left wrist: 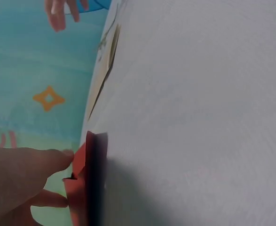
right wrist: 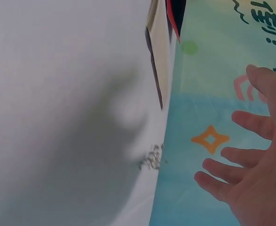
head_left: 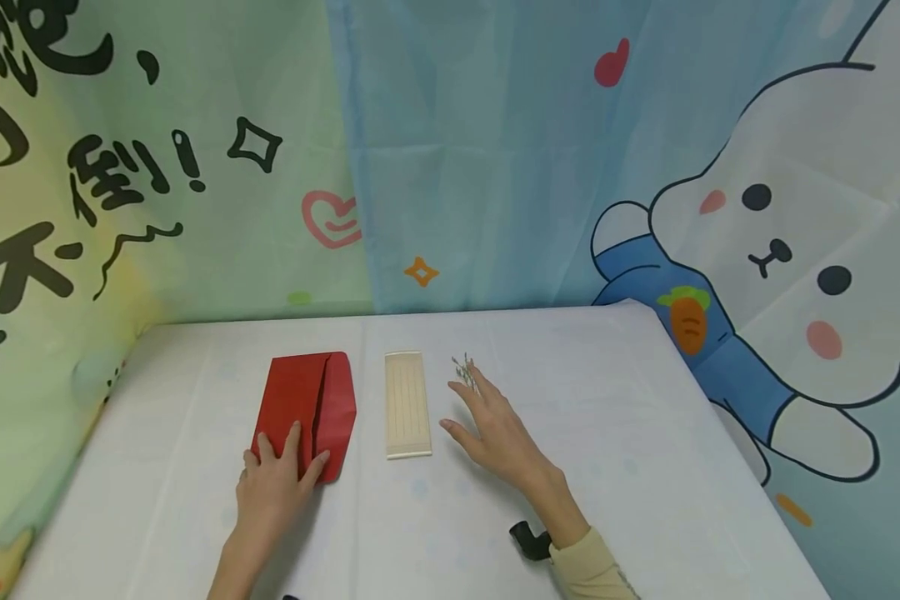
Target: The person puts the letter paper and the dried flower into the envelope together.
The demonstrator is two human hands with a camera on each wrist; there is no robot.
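A red paper envelope with its side flap folded out lies on the left of the table. My left hand rests on its near part with the fingers spread; in the left wrist view the thumb touches its edge. To the right lies a cream rectangular piece with lengthwise lines, apart from both hands. My right hand hovers over the table with its fingers spread, holding nothing. Beside its fingertips a small dried sprig lies partly hidden; it also shows in the right wrist view.
A white cloth covers the table. The black curved end of some item shows beside my right forearm, the rest hidden. A printed curtain hangs along the table's far edge and both sides.
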